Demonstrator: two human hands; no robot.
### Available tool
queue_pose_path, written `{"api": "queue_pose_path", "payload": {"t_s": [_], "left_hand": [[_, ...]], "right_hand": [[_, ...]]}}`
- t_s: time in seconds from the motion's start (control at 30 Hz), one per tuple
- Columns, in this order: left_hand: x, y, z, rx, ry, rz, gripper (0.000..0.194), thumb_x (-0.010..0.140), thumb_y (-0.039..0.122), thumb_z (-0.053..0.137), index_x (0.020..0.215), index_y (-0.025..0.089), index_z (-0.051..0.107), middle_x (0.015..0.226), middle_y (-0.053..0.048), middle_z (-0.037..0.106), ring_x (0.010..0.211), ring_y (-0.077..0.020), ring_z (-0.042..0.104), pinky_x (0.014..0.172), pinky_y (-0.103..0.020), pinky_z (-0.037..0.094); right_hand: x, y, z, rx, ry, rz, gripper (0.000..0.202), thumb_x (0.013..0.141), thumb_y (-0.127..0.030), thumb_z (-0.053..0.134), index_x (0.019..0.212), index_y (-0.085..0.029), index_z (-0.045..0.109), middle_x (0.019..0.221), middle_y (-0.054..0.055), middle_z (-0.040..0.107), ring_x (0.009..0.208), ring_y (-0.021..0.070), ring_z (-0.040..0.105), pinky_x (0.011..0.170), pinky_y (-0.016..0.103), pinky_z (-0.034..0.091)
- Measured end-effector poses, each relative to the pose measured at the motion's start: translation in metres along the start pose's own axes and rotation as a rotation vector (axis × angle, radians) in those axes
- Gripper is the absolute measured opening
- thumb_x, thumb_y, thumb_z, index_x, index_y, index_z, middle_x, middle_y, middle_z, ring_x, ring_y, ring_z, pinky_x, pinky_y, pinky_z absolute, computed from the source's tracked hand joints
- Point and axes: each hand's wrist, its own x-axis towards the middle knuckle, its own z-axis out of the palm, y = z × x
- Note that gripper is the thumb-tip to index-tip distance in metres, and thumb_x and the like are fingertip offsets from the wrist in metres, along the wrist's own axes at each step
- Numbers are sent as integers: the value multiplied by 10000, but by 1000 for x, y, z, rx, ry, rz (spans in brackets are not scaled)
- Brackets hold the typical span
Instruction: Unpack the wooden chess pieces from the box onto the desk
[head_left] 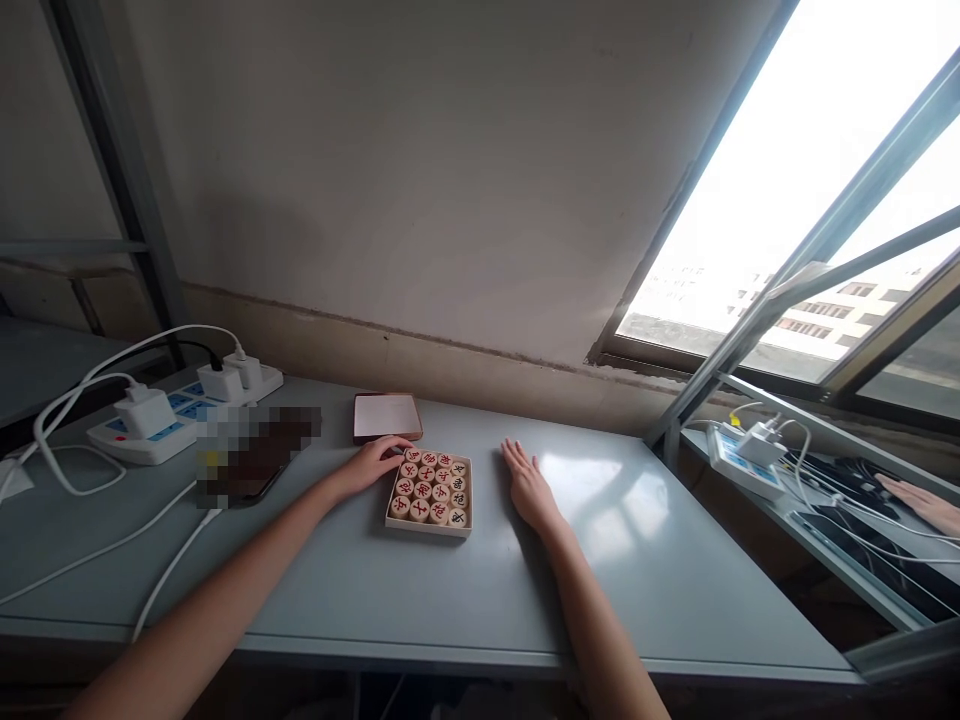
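A shallow open box (429, 527) in the middle of the grey table holds rows of round wooden pieces (422, 491) with red characters, and a column at its right with black ones. My left hand (369, 465) is at the box's upper left corner, its fingers reaching over the rim; whether they grip anything is too small to tell. Behind it lies the box lid (387, 415), its pale inside facing up. My right hand (529, 486) rests flat on the table to the right of the box, fingers spread, holding nothing.
At the left, a power strip (166, 440) with plugs and white cables stands beside a dark, partly blurred phone-like object (262, 465). The wall runs behind the table (345, 600). Over on the right shelf are another power strip (742, 465), cables and another person's hand (919, 505).
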Motion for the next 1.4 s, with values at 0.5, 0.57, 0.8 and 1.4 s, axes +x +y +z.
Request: {"api": "queue_pose_path", "payload": {"t_s": [0.5, 0.57, 0.8, 1.4], "left_hand": [[-5, 18, 3, -25, -176, 31, 319, 762, 287, 479, 1033, 180, 608, 1109, -57, 615, 1044, -218, 539, 901, -307, 426], [-5, 18, 2, -24, -182, 21, 321, 758, 305, 492, 1028, 178, 612, 1105, -61, 618, 1039, -222, 542, 901, -313, 428], [-5, 18, 1, -28, -206, -4, 356, 769, 373, 482, 1050, 191, 604, 1123, -59, 613, 1051, -238, 537, 913, -337, 421], [-8, 16, 2, -17, -194, -32, 365, 790, 388, 473, 1086, 210, 590, 1163, -52, 592, 1080, -243, 519, 921, -333, 408]], "right_hand": [[-12, -71, -19, 360, -39, -415, 312, 860, -265, 490, 1162, -300, 557, 1156, 10, 593, 1066, 174, 504, 923, 331, 373], [-11, -69, -16, 383, 33, -381, 242, 846, -305, 520, 1073, -275, 599, 1090, 20, 614, 1016, 176, 520, 896, 329, 380], [2, -41, -11, 347, 279, -124, 264, 860, -379, 457, 1037, -223, 576, 974, 44, 637, 930, 182, 557, 870, 355, 373], [0, 4, -2, -174, 262, 160, 371, 911, -220, 306, 1178, -307, 549, 1215, 61, 561, 1159, 260, 437, 1024, 612, 30]]}}
